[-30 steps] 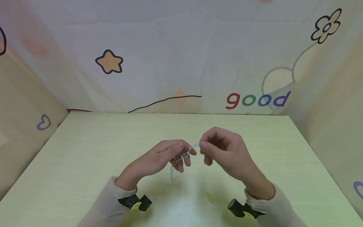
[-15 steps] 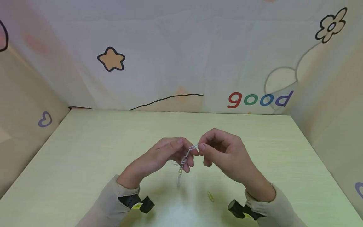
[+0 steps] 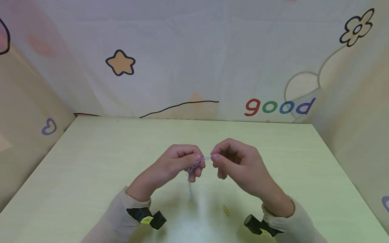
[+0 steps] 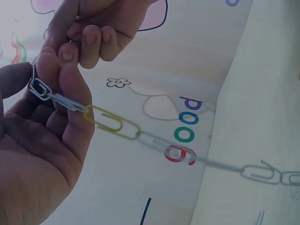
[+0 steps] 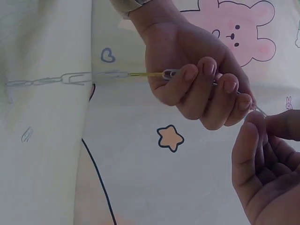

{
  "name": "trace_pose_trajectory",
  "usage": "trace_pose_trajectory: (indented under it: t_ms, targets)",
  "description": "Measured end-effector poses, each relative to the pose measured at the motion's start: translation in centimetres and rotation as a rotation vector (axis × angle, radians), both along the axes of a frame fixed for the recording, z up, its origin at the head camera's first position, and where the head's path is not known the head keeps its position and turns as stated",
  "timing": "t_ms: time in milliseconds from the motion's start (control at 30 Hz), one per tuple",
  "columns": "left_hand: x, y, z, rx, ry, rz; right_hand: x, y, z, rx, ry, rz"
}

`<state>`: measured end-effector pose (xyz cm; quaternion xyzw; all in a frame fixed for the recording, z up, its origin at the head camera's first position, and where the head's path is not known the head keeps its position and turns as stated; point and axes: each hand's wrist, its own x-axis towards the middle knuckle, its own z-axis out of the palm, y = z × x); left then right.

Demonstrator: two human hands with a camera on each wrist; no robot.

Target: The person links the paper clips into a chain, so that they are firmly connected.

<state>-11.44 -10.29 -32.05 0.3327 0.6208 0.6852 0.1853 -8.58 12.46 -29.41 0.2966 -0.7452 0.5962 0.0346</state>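
A chain of linked paper clips [image 3: 190,190], mostly silver-white with one yellow clip [image 4: 112,123], hangs between the two hands over the table. My left hand [image 3: 177,162] pinches the chain a little below its upper end, thumb against the index finger, and the rest dangles past the curled fingers. At that upper end, my right hand [image 3: 238,163] pinches the last clip [image 3: 207,158] between thumb and index finger. The right fingertips cover part of this clip. In the right wrist view the left hand's fingers [image 5: 206,89] lie across the chain.
On the pale wooden table [image 3: 121,141] lies a single yellow-green paper clip [image 3: 226,210], nearer the person than the hands. A printed cloth [image 3: 182,60] with a star, a flower and the word "good" stands behind and at both sides of the table.
My left fingers have closed on the chain, which hung more freely half a second ago. The right hand keeps its pinch on the end clip and has shifted slightly left.
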Motion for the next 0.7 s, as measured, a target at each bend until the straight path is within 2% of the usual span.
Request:
trace_pose_trajectory:
  t_ms: [200,267,367,467,567,700]
  targets:
    - [-0.2,-1.0,0.7,-0.006,0.026,0.066,-1.0,-0.3,-1.0,0.039,-0.02,-0.028]
    - [-0.3,-1.4,0.9,-0.002,0.031,0.092,-1.7,-0.4,-1.7,0.101,-0.059,-0.05]
    - [-0.4,-1.9,1.4,0.017,0.028,0.128,-2.9,-0.7,-3.2,0.273,-0.098,-0.049]
    - [-0.6,-2.3,1.7,0.032,0.016,0.176,-4.1,-1.2,-4.8,0.481,-0.117,0.006]
    - [-0.8,-2.7,1.8,0.042,0.003,0.229,-5.2,-1.9,-6.1,0.654,-0.146,0.106]
    - [-1.0,-3.5,2.1,0.059,-0.006,0.3,-6.5,-2.9,-7.6,0.807,-0.123,0.225]
